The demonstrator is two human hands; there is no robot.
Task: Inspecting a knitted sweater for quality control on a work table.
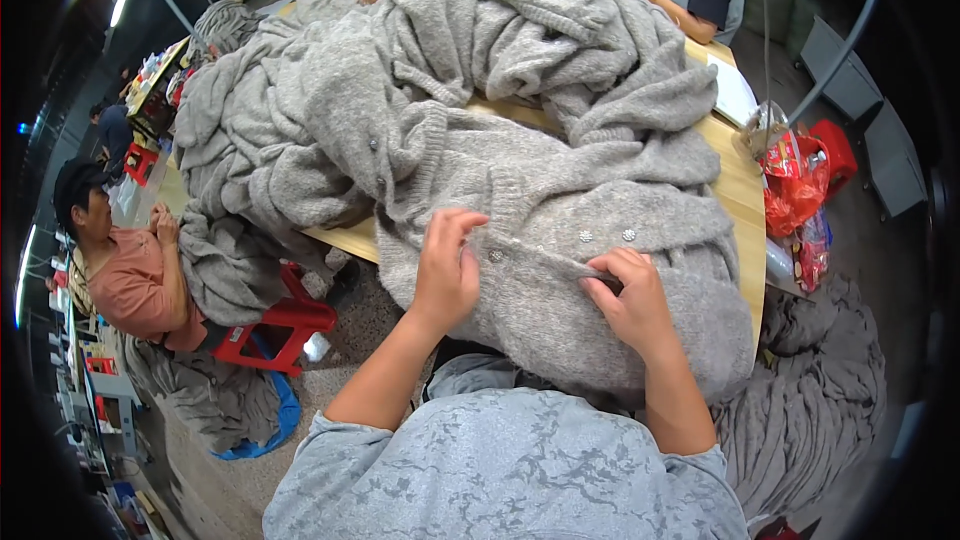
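Observation:
A grey knitted cardigan (560, 315) lies across the near side of the table in front of me. Round sparkling buttons (628, 235) sit along its front band, two near my right hand and another beside my left. My right hand (638, 305) pinches the edge of the band between thumb and fingers. At the left part of the cardigan, my left hand (448, 270) is held with its fingers bent and its thumb apart from them. Nothing shows in that hand.
Heaped grey knitwear (270, 110) covers much of the wooden table (742, 155). Co-workers sit at the left and far side, one by a red stool (285, 325). Red plastic bags (800, 175) stand at the right, and more grey knitwear (820, 400) lies below them.

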